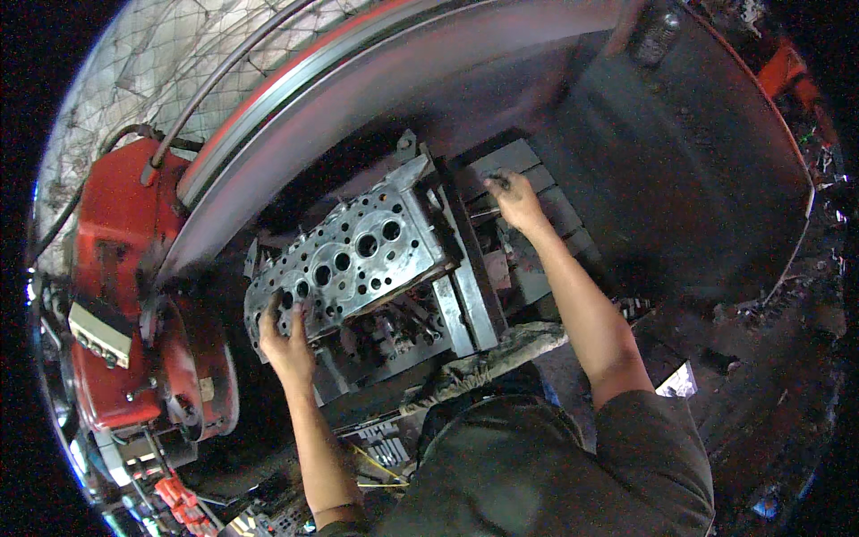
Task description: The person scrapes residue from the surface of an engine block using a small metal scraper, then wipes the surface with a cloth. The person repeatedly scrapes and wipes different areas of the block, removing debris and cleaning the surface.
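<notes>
A grey metal cylinder head [356,255], its face pierced by several round holes, sits tilted on a metal fixture [465,300] in the middle of the view. At its left end, my left hand [288,349] lies against the face with thumb and fingers apart, touching the metal around the holes. To the right of the fixture, my right hand [519,204] is closed, with something small and dark showing at its fingers. A thin metal rod [485,214] shows beside that hand; whether the hand grips it I cannot tell.
A red machine body [125,224] with a round red drum [192,367] stands at the left. A curved metal guard [358,80] arches behind the fixture. Slotted table plates [559,210] lie under my right hand. A dirty rag [501,353] runs along the near edge; a bottle [658,38] stands far right.
</notes>
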Demonstrator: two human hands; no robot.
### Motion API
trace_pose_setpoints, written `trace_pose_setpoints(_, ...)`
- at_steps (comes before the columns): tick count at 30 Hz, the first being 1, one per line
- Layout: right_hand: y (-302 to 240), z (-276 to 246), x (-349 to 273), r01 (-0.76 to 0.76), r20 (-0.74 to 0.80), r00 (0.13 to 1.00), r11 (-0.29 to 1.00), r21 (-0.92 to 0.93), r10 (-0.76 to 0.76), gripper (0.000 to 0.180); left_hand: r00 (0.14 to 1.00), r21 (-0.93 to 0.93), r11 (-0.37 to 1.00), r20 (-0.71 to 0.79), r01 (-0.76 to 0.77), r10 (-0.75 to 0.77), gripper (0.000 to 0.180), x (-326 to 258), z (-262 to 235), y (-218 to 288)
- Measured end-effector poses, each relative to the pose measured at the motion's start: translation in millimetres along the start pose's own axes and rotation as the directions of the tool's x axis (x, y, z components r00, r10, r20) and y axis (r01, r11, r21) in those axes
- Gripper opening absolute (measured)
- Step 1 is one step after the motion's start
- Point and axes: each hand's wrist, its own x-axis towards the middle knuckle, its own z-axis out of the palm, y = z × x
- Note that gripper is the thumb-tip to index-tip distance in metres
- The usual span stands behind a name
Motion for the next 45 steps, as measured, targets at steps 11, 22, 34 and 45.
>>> trace_pose_setpoints(11,56,20,28,0.011,0.165,0.986,0.998,0.066,-0.021,0.036,0.97,0.03,0.997,0.235,-0.068,0.059,0.034,12,81,94)
trace_pose_setpoints(22,-3,130,194,-0.166,0.438,0.897,0.965,0.203,0.062,0.041,0.905,0.065,0.998,0.425,0.001,-0.029,0.023,-133,64,66)
trace_pose_setpoints(34,-6,106,104,0.019,-0.148,0.989,0.952,0.307,0.028,0.023,0.972,-0.017,0.987,0.179,0.159,-0.153,0.022,29,75,101)
trace_pose_setpoints(45,10,31,74,0.199,0.491,0.841,0.974,0.112,-0.229,0.03,0.494,0.461,0.779,0.839,-0.424,-0.227,0.065,220,304,107)
